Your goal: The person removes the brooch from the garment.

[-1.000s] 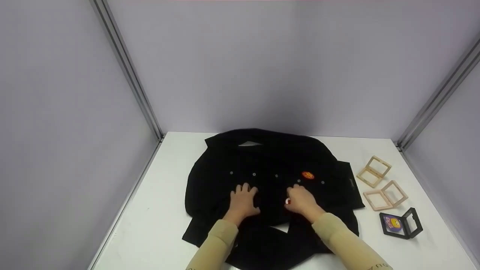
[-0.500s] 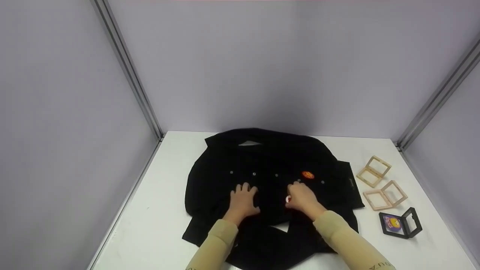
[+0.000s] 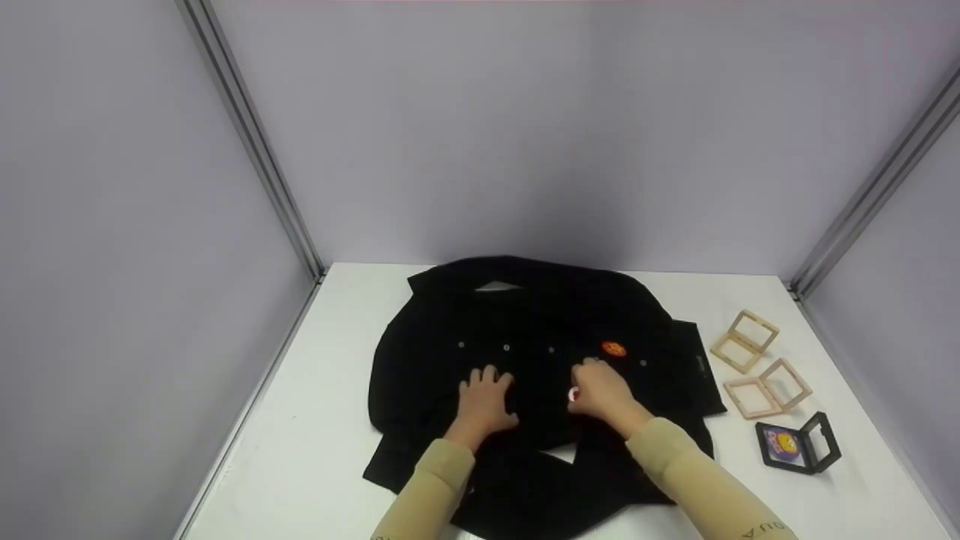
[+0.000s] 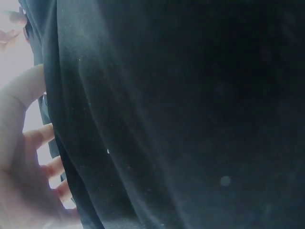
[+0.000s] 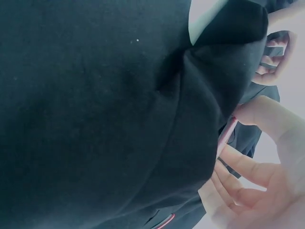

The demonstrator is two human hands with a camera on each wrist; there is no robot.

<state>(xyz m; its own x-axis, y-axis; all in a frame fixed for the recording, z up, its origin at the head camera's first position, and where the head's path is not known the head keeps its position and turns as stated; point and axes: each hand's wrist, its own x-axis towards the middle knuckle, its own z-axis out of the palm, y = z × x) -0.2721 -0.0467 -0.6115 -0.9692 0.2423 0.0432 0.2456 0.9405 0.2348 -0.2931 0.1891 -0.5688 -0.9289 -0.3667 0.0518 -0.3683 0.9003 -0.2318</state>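
Observation:
A black button-front garment (image 3: pixel 435 390) lies spread on the table, with a row of small pale buttons and an orange-red oval patch (image 3: pixel 613 349) on it. My left hand (image 3: pixel 484 401) rests on the cloth with fingers spread, left of the middle. To its right, my right hand (image 3: pixel 602 390) pinches a small flat red-and-white piece (image 3: pixel 574 394) between thumb and fingers, against the garment. The right wrist view shows only that piece's thin pinkish edge (image 5: pixel 227 137); its face is hidden. Black cloth fills most of the left wrist view, beside my left thumb and fingers.
Along the right side of the white table (image 3: pixel 277 435) stand two opened light wooden frames (image 3: pixel 737 352) (image 3: pixel 754 397) and an opened black case (image 3: pixel 808 450) holding a purple-and-yellow piece (image 3: pixel 782 445). Grey panels wall the table at the back and sides.
My right hand has shifted slightly away from me along the garment, still pinching the red-and-white piece. The left hand keeps its place on the cloth.

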